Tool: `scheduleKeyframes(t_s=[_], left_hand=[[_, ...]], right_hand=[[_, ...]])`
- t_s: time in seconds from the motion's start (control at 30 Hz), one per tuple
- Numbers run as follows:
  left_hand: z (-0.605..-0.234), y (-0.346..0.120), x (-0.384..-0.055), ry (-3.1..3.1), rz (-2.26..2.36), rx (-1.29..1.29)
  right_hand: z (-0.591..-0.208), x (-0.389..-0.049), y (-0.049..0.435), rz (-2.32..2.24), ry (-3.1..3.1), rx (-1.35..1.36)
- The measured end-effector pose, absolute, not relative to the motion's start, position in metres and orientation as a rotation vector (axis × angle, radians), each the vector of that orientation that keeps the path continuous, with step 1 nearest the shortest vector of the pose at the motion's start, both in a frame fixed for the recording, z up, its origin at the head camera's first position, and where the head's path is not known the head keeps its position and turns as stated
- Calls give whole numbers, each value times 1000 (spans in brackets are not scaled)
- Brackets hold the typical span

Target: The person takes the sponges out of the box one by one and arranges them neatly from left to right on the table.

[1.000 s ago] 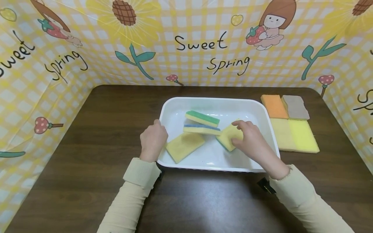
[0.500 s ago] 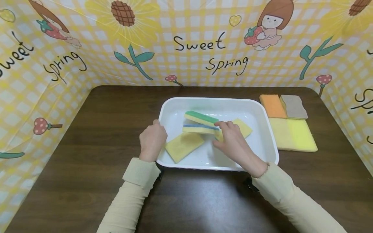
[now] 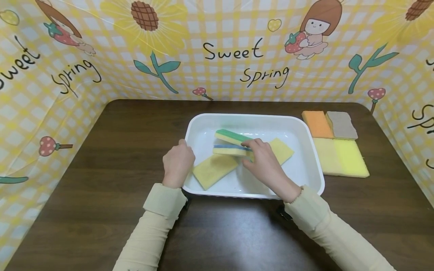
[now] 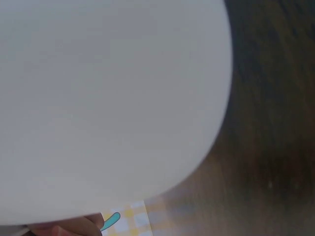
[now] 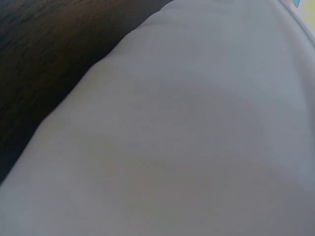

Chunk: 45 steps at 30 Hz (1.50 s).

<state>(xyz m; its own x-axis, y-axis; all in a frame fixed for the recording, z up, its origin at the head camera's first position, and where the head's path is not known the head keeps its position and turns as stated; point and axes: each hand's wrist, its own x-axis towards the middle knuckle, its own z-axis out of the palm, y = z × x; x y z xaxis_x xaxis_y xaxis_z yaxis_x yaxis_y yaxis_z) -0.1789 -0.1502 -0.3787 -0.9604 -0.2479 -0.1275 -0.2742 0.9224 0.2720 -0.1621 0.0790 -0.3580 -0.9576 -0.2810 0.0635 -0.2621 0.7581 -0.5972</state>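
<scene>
In the head view a white tray [image 3: 305, 162] holds several sponges. My left hand [image 3: 178, 162] grips its left rim, and the left wrist view shows the tray's pale wall [image 4: 113, 108] with some fingers [image 4: 74, 226] below it. My right hand [image 3: 266, 162] is over the tray, thumb and fingers apart around the right end of a sponge with a blue layer [image 3: 228, 150]; contact is unclear. Just behind lies a green-topped sponge [image 3: 232, 135], its right end partly covered by the fingers. Flat yellow sponges lie at the left [image 3: 213, 171] and right [image 3: 283, 148].
Right of the tray, an orange pad [image 3: 317, 124], a grey pad [image 3: 343, 124] and a two-tone yellow pad [image 3: 349, 158] lie together on the dark wooden table [image 3: 101, 188]. A printed cloth [image 3: 217, 30] walls off the back and sides. A sleeve [image 5: 162, 123] fills much of the right wrist view.
My right hand has moved left from the right-hand yellow sponge to the end of the blue-layered one, uncovering more of the yellow sponge. My left hand stays at the rim.
</scene>
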Motion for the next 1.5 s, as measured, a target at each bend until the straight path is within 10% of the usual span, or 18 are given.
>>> scheduleKeyframes(t_s=[1.5], left_hand=[[-380,-151,-177,3041,442,-371]], right_hand=[[-332,-151,118,-1542,2952,-226]])
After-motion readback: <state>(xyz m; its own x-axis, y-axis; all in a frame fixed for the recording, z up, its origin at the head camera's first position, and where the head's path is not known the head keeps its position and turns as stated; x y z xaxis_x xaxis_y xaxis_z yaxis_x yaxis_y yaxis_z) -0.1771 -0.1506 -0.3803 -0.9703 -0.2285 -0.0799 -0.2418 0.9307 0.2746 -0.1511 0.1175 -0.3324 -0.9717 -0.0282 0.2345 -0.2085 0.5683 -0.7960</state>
